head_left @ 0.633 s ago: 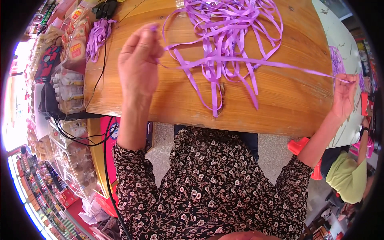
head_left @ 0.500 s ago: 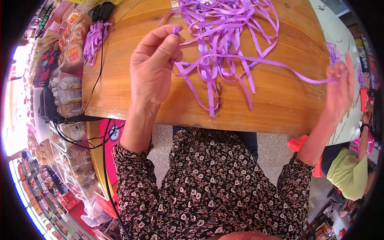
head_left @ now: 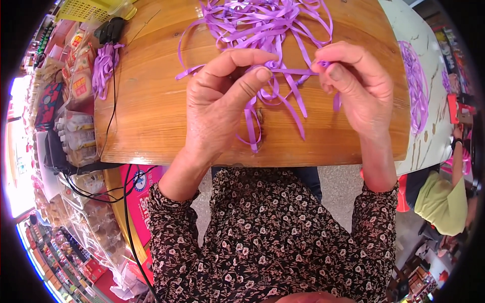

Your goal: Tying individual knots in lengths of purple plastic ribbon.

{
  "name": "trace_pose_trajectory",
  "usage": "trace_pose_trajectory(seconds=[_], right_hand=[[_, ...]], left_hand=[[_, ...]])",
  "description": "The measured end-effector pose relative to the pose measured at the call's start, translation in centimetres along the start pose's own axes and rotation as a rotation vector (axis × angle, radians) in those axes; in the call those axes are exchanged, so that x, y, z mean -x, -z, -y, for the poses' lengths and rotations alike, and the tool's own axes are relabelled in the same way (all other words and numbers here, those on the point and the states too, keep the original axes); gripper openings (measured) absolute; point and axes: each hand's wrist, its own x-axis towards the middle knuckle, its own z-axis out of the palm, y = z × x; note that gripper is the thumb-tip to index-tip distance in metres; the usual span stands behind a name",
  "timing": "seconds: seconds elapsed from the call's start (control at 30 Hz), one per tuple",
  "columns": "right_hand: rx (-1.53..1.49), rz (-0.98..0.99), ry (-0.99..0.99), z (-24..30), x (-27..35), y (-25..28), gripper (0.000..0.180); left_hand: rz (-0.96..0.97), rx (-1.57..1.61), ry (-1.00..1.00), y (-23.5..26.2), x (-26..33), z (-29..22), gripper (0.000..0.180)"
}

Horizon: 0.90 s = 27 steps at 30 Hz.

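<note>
both hands [head_left: 290,93] pinch a purple ribbon [head_left: 295,72] stretched left-right.

Off my left side, beside the wooden table [head_left: 151,126], I count a row of clear plastic packs [head_left: 76,136] and, above them, orange-and-red labelled packets [head_left: 81,83]. Under the table edge I see a pink rectangular sign [head_left: 137,194] with blue and white print. Lower left stand shelves of small, colourful packaged goods [head_left: 65,247], too small to tell apart.
</note>
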Motion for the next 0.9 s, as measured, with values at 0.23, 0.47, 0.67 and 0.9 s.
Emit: trace_pose_trajectory(seconds=[0.23, 0.47, 0.67, 0.9], right_hand=[[0.029, -0.080, -0.003, -0.3, 0.4, -1.1, 0.022], [0.029, 0.026, 0.046, -0.9, 0.5, 0.0, 0.021], [0.001, -0.065, 0.012, -0.6, 0.6, -0.4, 0.022], [-0.009, -0.050, 0.030, -1.1, 0.7, 0.2, 0.022]], left_hand=[[0.039, -0.135, -0.114, -0.3, -0.6, 1.2, 0.013], [0.025, -0.282, -0.166, -1.0, -0.7, 1.4, 0.011], [0.046, -0.125, -0.075, -1.8, -0.6, 2.0, 0.014], [-0.010, 0.068, 0.037, -2.1, -0.1, 2.1, 0.013]])
